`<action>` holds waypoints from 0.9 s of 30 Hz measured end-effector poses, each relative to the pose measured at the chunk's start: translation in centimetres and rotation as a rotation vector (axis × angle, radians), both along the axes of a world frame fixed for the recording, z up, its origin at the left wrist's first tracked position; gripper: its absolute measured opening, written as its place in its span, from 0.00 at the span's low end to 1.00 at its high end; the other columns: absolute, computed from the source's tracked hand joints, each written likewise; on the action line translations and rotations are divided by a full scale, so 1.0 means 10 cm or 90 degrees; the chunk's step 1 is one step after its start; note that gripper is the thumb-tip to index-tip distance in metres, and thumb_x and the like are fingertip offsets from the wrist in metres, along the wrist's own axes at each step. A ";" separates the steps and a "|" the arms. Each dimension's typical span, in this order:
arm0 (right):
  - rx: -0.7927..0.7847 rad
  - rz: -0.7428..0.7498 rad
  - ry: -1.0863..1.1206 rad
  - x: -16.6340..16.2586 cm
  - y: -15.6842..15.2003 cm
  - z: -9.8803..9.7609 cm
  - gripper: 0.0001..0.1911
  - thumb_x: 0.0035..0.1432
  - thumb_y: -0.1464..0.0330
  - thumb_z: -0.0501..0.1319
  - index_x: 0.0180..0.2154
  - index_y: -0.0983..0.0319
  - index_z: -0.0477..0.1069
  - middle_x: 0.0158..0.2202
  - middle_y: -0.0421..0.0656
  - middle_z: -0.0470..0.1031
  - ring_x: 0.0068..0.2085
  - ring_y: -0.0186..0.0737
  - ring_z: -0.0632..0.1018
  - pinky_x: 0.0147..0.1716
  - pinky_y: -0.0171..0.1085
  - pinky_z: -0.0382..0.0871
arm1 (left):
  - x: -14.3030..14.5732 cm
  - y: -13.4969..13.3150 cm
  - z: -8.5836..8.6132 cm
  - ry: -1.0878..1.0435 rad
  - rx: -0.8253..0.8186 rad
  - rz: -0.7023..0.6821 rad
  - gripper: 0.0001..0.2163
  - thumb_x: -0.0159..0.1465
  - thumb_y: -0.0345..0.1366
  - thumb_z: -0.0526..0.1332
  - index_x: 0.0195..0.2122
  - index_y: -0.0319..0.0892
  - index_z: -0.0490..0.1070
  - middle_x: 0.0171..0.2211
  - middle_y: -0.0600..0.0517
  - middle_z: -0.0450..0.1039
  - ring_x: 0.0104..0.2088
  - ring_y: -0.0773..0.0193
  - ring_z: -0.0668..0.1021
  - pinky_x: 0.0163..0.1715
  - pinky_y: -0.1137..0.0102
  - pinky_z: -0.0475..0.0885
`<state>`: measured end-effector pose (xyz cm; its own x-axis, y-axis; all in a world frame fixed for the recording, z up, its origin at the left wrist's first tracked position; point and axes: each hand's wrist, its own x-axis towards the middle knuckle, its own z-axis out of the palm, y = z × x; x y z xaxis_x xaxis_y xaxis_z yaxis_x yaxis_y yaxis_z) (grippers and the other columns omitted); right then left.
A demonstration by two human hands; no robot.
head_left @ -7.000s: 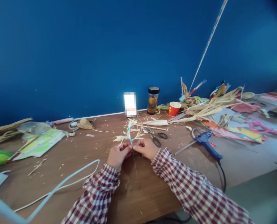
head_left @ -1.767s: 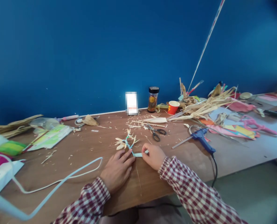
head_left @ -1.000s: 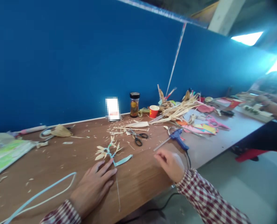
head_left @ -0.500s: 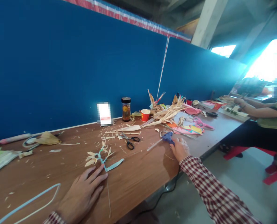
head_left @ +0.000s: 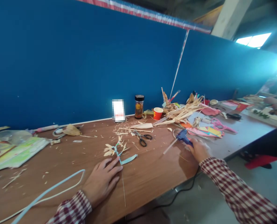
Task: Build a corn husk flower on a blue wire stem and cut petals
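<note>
Glue gun point(head_left: 182, 136) in the right hand point(head_left: 200, 150) — from my end I see fingers curled round its handle, translucent glue stick point(head_left: 170, 146) jutting out; can't tell if it's clear of the table point(head_left: 150, 174). Left hand point(head_left: 103, 182) palm down, fingers slightly apart, index fingertip at the stem of the corn-husk sprig point(head_left: 116, 150), which lies on the tabletop. Pale-blue strip point(head_left: 129, 159) angles off the stem — thin wire point(head_left: 123, 189) runs to the near edge. Black-handled scissors point(head_left: 140, 135) just beyond; red paper cup point(head_left: 158, 114) farther back.
</note>
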<state>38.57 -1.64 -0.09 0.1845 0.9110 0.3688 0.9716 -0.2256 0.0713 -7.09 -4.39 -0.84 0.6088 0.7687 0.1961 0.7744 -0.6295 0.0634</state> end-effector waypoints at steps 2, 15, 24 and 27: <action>0.081 0.028 0.025 0.01 0.02 0.03 0.11 0.56 0.64 0.55 0.39 0.64 0.66 0.35 0.50 0.70 0.36 0.47 0.72 0.33 0.40 0.63 | 0.00 0.02 0.02 0.006 -0.016 -0.002 0.16 0.63 0.42 0.50 0.51 0.56 0.65 0.60 0.57 0.57 0.54 0.53 0.63 0.50 0.55 0.62; 0.190 0.167 0.228 -0.04 0.21 0.36 0.12 0.56 0.61 0.51 0.37 0.63 0.64 0.34 0.49 0.69 0.37 0.48 0.70 0.38 0.44 0.64 | -0.04 0.35 -0.03 -0.009 0.004 -0.018 0.16 0.63 0.45 0.50 0.50 0.55 0.66 0.58 0.56 0.60 0.53 0.54 0.64 0.53 0.52 0.55; 0.048 0.231 0.925 -0.59 -0.02 0.39 0.14 0.55 0.57 0.52 0.40 0.59 0.62 0.33 0.43 0.71 0.31 0.39 0.74 0.28 0.38 0.69 | -0.04 0.34 -0.04 -0.028 0.001 -0.018 0.16 0.62 0.45 0.51 0.51 0.55 0.65 0.59 0.55 0.59 0.55 0.53 0.62 0.53 0.51 0.55; -0.030 0.202 1.109 -0.92 -0.10 0.44 0.09 0.54 0.60 0.52 0.34 0.59 0.61 0.27 0.40 0.69 0.26 0.36 0.72 0.22 0.35 0.66 | -0.05 0.33 -0.04 -0.033 0.002 -0.021 0.17 0.62 0.45 0.51 0.51 0.55 0.65 0.59 0.55 0.59 0.56 0.52 0.60 0.54 0.51 0.55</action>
<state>29.35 -2.65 4.27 0.1283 0.9893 -0.0690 -0.0780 -0.0592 -0.9952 -7.58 -1.08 -1.27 0.6226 0.7477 0.2308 0.7491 -0.6548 0.1006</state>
